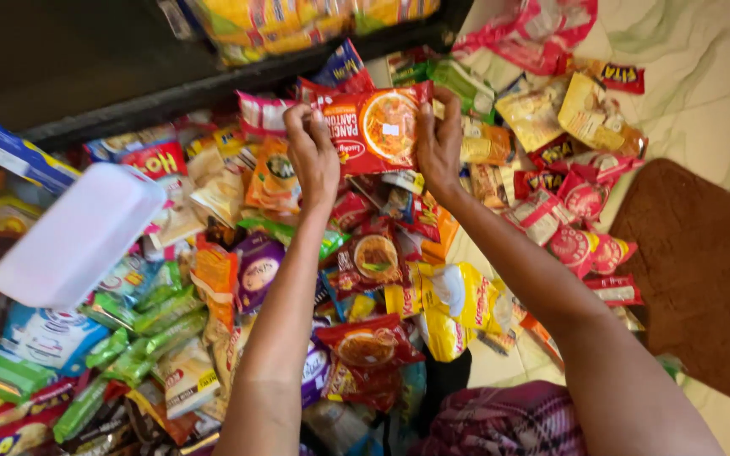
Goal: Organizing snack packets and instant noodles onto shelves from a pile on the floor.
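Observation:
Both my hands hold up an orange-red noodle packet (378, 127) by its two short edges. My left hand (313, 156) pinches the packet's left edge, and my right hand (439, 142) pinches its right edge. The packet is flat, facing me, and shows a picture of a bowl of noodles. Below it a heap of many snack and noodle packets (356, 253) covers the floor.
A white plastic box (78, 236) lies tilted at the left on the packets. A dark shelf edge (213, 84) with yellow packets runs across the top. Green packets (141, 338) lie lower left. A brown mat (703, 270) sits at the right on pale marble floor. Plaid cloth (509, 422) covers my lap.

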